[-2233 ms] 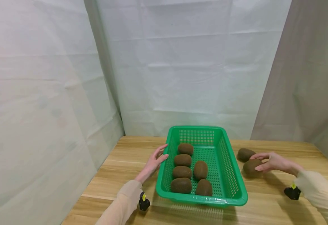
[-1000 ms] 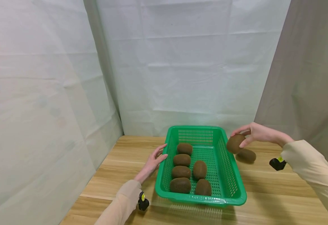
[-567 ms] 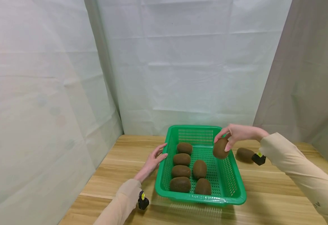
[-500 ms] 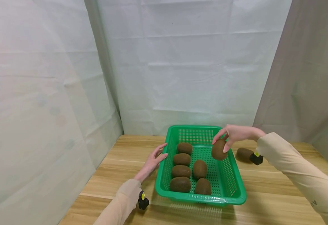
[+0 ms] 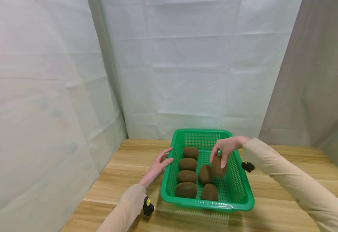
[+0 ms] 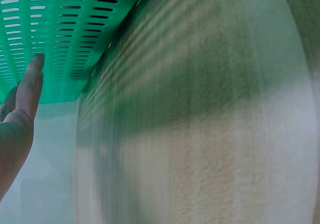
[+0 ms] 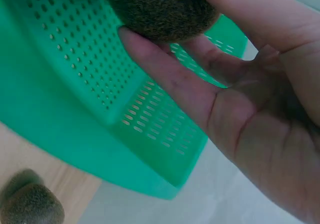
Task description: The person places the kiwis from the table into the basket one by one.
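Observation:
My right hand (image 5: pixel 227 147) grips a brown, fuzzy kiwifruit (image 5: pixel 217 171) between thumb and fingers, low inside a green plastic basket (image 5: pixel 206 207). In the right wrist view the fingers curl under that kiwifruit. Right beside it lies another kiwifruit (image 5: pixel 205 175), with one more (image 5: pixel 209 192) nearer the front. Several kiwifruits form a column along the basket's left side, among them a front one (image 5: pixel 186 190). My left hand (image 5: pixel 156 166) rests its extended fingers against the basket's left side; the left wrist view has a fingertip touching the slotted wall (image 6: pixel 55 79).
One kiwifruit (image 7: pixel 32 204) lies on the wooden table (image 5: pixel 284 187) outside the basket, seen in the right wrist view; in the head view the right arm covers it. White cloth (image 5: pixel 192 80) hangs behind the table and at the sides.
My right hand has picked up a kiwifruit from the table on the right, carried it left over the rim and lowered it into the basket. The left hand has stayed in place.

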Demonstrator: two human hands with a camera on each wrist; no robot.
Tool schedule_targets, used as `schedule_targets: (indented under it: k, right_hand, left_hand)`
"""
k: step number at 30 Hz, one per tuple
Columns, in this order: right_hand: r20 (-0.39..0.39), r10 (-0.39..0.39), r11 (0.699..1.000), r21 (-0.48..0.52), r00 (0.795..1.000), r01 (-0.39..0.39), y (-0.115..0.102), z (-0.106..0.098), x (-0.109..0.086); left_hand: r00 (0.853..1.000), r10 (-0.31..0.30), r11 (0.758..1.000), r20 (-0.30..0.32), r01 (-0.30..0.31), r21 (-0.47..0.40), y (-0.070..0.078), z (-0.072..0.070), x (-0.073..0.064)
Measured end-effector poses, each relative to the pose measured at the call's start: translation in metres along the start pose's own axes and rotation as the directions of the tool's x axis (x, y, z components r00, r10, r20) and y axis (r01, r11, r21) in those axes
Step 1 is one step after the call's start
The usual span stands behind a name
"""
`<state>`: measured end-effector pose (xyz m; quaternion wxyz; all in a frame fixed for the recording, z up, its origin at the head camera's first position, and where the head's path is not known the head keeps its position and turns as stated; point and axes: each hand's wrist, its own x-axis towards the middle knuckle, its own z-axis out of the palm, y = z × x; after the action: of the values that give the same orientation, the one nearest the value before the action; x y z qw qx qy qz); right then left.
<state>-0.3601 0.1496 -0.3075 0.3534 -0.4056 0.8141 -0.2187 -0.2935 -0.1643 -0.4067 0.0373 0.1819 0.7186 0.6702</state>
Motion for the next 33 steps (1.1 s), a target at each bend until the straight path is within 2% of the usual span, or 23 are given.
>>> schedule_targets:
  k: [4,7,13,22,27,33]
  right_hand:
    - [0.079,0.068,0.99,0.121,0.995,-0.077,0.0,0.005,0.007]
    - [0.103,0.121,0.977,0.163,0.987,-0.137,0.0,0.007,0.011]
    - [0.132,0.2,0.96,0.172,0.971,-0.221,0.0,0.01,0.016]
    - [0.152,0.324,0.933,0.115,0.934,-0.342,0.006,0.015,0.025]
    - [0.159,0.376,0.908,0.134,0.913,-0.397,0.006,0.017,0.028]
    - [0.156,0.399,0.896,0.143,0.903,-0.421,0.002,0.018,0.028]
  left_hand:
    - [1.0,-0.006,1.0,-0.001,0.006,0.012,0.005,0.001,-0.003]
    - [1.0,-0.002,1.0,-0.01,0.002,0.015,-0.004,-0.001,0.0]
    - [0.999,-0.001,1.0,-0.039,0.002,0.031,-0.02,-0.005,0.006]
    - [1.0,0.002,0.999,-0.031,-0.001,0.035,-0.02,-0.004,0.005]
    - [0.999,0.009,1.0,-0.035,-0.009,0.014,-0.021,-0.004,0.005]
    - [0.999,0.009,1.0,-0.051,-0.009,0.002,-0.022,-0.005,0.006]
